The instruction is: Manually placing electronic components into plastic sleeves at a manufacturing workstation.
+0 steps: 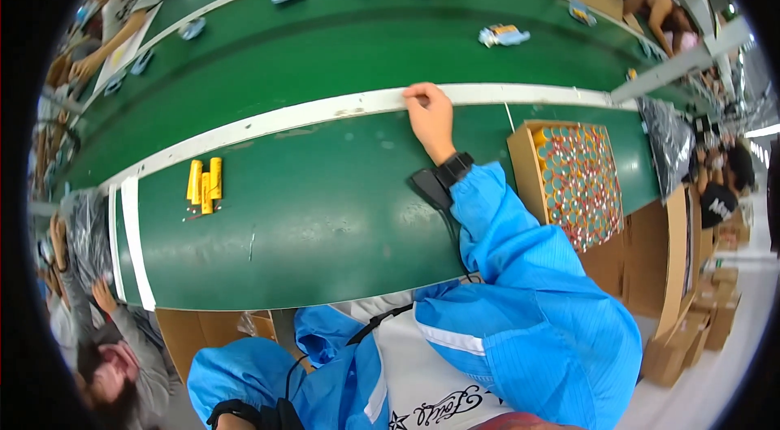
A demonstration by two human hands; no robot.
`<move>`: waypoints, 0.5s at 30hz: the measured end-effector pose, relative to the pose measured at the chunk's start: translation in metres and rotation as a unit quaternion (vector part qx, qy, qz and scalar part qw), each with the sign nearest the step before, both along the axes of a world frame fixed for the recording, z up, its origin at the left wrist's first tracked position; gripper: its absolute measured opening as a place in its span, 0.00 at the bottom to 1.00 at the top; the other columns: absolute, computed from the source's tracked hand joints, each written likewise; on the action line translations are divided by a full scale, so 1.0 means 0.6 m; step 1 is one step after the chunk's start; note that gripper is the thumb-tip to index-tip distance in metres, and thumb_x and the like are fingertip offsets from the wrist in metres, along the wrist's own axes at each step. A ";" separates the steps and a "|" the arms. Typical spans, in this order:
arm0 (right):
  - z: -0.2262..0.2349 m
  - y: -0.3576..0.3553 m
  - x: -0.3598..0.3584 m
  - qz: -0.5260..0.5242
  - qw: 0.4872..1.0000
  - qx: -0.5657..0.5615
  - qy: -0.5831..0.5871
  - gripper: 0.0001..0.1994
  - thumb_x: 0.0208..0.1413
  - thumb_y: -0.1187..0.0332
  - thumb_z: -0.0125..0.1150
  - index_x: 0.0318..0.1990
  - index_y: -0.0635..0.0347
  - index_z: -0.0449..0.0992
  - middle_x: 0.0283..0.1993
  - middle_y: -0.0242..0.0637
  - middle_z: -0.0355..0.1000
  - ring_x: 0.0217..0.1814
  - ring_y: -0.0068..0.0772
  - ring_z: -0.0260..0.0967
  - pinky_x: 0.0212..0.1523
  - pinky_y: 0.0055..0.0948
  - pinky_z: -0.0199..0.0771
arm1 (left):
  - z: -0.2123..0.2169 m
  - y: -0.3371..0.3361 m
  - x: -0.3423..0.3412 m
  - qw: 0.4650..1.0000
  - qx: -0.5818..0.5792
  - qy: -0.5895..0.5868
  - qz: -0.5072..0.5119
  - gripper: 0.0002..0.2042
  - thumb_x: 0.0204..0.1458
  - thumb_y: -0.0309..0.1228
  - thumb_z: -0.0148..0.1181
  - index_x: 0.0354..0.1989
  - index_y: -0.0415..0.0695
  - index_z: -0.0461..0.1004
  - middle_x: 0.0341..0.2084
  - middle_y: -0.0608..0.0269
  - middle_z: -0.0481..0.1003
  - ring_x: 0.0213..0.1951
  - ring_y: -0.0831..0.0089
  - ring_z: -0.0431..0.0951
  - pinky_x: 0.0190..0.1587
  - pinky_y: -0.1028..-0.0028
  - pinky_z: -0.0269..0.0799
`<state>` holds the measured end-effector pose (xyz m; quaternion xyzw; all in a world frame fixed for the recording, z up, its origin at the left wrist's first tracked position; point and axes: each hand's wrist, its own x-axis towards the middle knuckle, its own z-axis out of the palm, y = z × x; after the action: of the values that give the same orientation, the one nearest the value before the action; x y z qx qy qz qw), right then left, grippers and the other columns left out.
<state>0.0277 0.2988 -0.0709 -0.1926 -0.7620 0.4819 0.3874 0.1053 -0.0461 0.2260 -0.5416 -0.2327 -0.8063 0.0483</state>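
My right hand (429, 117) reaches forward in a blue sleeve and rests with curled fingers on the white strip (325, 109) between the green table (309, 227) and the green conveyor belt (341, 48). It holds nothing that I can see. A black band sits on that wrist. My left arm, also in blue, stays low at the bottom edge; its hand is out of view. A small bundle of yellow cylinders (204, 182) lies on the table to the left, well away from either hand.
An open cardboard box (573, 178) full of upright round cells stands at the right. More cardboard boxes (691, 324) are stacked beyond it. Blue packs (504, 35) ride the belt. Other people work at the far left, top right and lower left.
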 end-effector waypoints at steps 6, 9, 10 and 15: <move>0.009 -0.003 0.001 0.001 0.999 -0.035 -0.024 0.02 0.51 0.77 0.59 0.32 0.63 0.77 0.30 0.30 0.74 0.31 0.20 0.68 0.35 0.20 0.68 | 0.011 -0.031 0.008 0.998 -0.020 0.049 0.045 0.18 0.60 0.35 0.49 0.15 0.49 0.65 0.14 0.72 0.64 0.19 0.79 0.66 0.26 0.80 0.62; 0.011 0.006 0.003 -0.002 0.998 -0.055 -0.019 0.02 0.48 0.77 0.59 0.30 0.63 0.77 0.31 0.35 0.73 0.32 0.28 0.70 0.36 0.26 0.71 | 0.008 -0.032 0.003 0.996 -0.036 0.063 0.045 0.19 0.61 0.36 0.48 0.15 0.49 0.64 0.15 0.72 0.64 0.20 0.80 0.65 0.28 0.80 0.60; 0.012 0.005 0.004 -0.003 0.998 -0.059 -0.024 0.02 0.48 0.77 0.58 0.30 0.63 0.77 0.31 0.35 0.73 0.32 0.27 0.69 0.36 0.26 0.71 | 0.007 -0.032 0.001 0.996 -0.042 0.066 0.044 0.19 0.61 0.36 0.47 0.15 0.49 0.64 0.15 0.73 0.64 0.21 0.80 0.65 0.28 0.80 0.59; 0.013 -0.002 0.006 0.000 0.997 -0.075 -0.030 0.03 0.49 0.78 0.58 0.30 0.63 0.77 0.30 0.33 0.73 0.32 0.23 0.68 0.36 0.23 0.70 | -0.002 -0.040 -0.002 0.993 -0.076 0.083 0.043 0.19 0.63 0.37 0.44 0.16 0.50 0.63 0.15 0.73 0.63 0.23 0.82 0.64 0.30 0.82 0.55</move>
<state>0.0311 0.2974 -0.0632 -0.2355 -0.7350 0.5313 0.3493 0.1041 -0.0698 0.2247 -0.5980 -0.3120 -0.7358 0.0606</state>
